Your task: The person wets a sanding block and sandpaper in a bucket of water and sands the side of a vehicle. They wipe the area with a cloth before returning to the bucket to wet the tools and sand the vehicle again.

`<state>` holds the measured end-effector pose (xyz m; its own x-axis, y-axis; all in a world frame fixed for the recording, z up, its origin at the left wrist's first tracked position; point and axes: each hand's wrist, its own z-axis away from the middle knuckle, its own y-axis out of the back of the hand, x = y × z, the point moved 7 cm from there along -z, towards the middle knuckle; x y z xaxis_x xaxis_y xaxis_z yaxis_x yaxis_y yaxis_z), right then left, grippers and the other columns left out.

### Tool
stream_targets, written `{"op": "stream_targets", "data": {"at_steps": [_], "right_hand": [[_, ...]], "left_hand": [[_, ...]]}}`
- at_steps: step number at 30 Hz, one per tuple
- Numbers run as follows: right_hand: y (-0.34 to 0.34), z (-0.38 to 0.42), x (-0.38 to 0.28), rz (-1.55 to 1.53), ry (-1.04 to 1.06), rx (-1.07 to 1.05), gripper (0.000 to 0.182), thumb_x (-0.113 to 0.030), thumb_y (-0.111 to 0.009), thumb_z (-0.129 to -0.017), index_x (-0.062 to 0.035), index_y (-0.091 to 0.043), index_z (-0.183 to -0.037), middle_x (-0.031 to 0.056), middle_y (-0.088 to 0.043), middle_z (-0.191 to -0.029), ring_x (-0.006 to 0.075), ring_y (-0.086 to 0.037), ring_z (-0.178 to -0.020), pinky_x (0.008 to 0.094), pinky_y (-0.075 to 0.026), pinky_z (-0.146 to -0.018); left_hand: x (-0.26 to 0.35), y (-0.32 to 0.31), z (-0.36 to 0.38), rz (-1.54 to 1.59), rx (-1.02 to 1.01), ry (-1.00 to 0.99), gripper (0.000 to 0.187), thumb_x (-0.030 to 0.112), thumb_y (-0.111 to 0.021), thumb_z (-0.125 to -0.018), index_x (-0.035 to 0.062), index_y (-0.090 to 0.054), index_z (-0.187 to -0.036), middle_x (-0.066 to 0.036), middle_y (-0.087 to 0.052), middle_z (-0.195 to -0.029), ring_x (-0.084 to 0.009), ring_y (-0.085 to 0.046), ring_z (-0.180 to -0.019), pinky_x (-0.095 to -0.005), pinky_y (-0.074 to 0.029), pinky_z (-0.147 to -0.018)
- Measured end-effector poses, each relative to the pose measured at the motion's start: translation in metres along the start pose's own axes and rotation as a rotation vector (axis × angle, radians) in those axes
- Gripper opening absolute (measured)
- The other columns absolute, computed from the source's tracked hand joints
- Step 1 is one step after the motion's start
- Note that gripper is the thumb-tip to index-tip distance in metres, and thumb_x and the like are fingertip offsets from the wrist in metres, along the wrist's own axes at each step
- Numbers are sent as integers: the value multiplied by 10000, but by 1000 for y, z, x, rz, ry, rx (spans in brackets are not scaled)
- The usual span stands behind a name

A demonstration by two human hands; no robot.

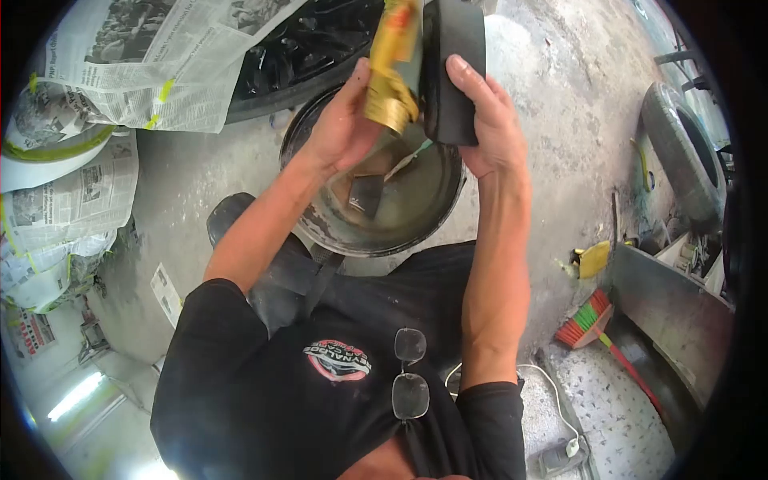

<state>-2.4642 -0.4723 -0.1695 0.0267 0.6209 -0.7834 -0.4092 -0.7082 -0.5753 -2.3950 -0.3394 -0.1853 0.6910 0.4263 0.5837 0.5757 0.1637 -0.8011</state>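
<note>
My left hand [340, 124] grips a strip of yellow-gold sandpaper [392, 72] that hangs crumpled between both hands. A black rectangular sanding block [452, 68] is held upright in my right hand [488, 120], fingers wrapped over its edge. The sandpaper lies against the block's left side. Both hands are raised above a round dark bucket [320, 220] of murky water, where a dark sheet [366, 194] and a pale stick [404, 160] float.
Newspaper masking with yellow-green tape [136, 64] covers a car body at the left. A tyre [680, 152] lies at the right, a red-green broom [588, 320] and a yellow cloth [594, 258] on the concrete floor. A white cable [552, 400] runs below.
</note>
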Motion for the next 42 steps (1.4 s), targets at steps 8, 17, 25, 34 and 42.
{"op": "stream_targets", "data": {"at_steps": [8,17,25,34,42], "right_hand": [[-5,-6,12,-96,-28,-46,547,-301,-815,-858,39,-586,-1220,103,-686,-1053,153,-698,-868,325,-602,-737],[19,-15,-1,-111,133,114,500,-271,-823,-842,24,-588,-1170,103,-683,-1026,166,-692,-858,330,-593,-742],[26,-13,-20,-117,199,170,445,-253,-721,-933,32,-608,-1255,106,-691,-1146,189,-684,-1011,358,-567,-901],[36,-5,-28,-95,188,182,412,-259,-740,-929,13,-621,-1214,86,-694,-1090,171,-689,-940,330,-579,-841],[41,-3,-34,-58,203,226,405,-241,-751,-925,17,-619,-1209,81,-693,-1069,153,-685,-925,307,-579,-821]], "left_hand": [[8,47,16,-611,511,-241,303,211,-503,-1091,8,-626,-1279,-43,-687,-1171,-109,-647,-1002,-282,-515,-898],[-40,108,42,-765,539,401,490,430,-481,-1068,17,-605,-1301,-116,-666,-1235,-219,-661,-1070,-381,-526,-926],[-116,291,82,-2076,150,1189,556,332,-658,-907,-5,-583,-1343,-278,-629,-1288,-401,-600,-1224,-464,-483,-1038],[-205,340,104,-1770,-56,1046,687,495,-671,-896,-9,-602,-1359,-240,-600,-1378,-344,-576,-1277,-422,-445,-1075],[-218,317,91,-1583,-84,1211,525,357,-665,-924,43,-633,-1344,-167,-642,-1340,-272,-616,-1193,-397,-470,-1007]]}}
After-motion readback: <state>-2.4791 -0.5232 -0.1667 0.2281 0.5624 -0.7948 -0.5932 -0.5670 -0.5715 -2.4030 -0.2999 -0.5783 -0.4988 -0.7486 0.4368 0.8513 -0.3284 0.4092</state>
